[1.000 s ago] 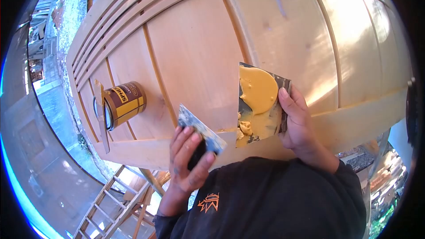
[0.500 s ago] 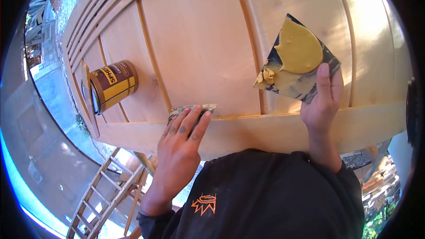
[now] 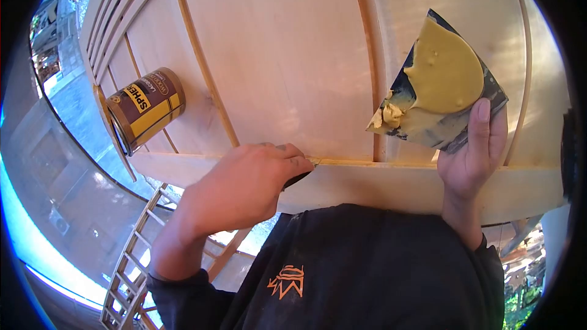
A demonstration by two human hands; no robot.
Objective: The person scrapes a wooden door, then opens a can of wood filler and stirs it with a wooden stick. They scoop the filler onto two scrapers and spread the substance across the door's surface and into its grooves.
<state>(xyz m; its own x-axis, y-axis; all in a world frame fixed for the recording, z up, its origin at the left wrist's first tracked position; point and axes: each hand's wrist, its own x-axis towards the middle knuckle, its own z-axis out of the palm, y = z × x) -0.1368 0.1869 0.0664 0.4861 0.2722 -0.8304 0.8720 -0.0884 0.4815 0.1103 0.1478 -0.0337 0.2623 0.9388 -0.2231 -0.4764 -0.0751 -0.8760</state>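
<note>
My left hand (image 3: 247, 177) is closed around a dark thin scraper (image 3: 298, 179), mostly hidden under the fingers. The scraper's edge meets the lower rail (image 3: 342, 171) of a pale wooden panelled door (image 3: 275, 55), where a line of yellowish filler runs along the joint. In my right hand (image 3: 474, 153) is a flat, dark, square-cornered plate (image 3: 493, 93), gripped at its near corner with the thumb on top. A broad pool of mustard-coloured putty (image 3: 449, 73) covers much of the plate, with a rough lump near its left corner. The plate is held above the door.
A brown and yellow can (image 3: 147, 110) labelled "SPHER…" stands on the door's left part, beside curved slats (image 3: 125, 9). A ladder (image 3: 131, 256) is at lower left, past the door's edge.
My left hand has turned at the wrist and moved right along the rail, its scraper now largely hidden. The plate appears further right in the view, as the camera has shifted.
</note>
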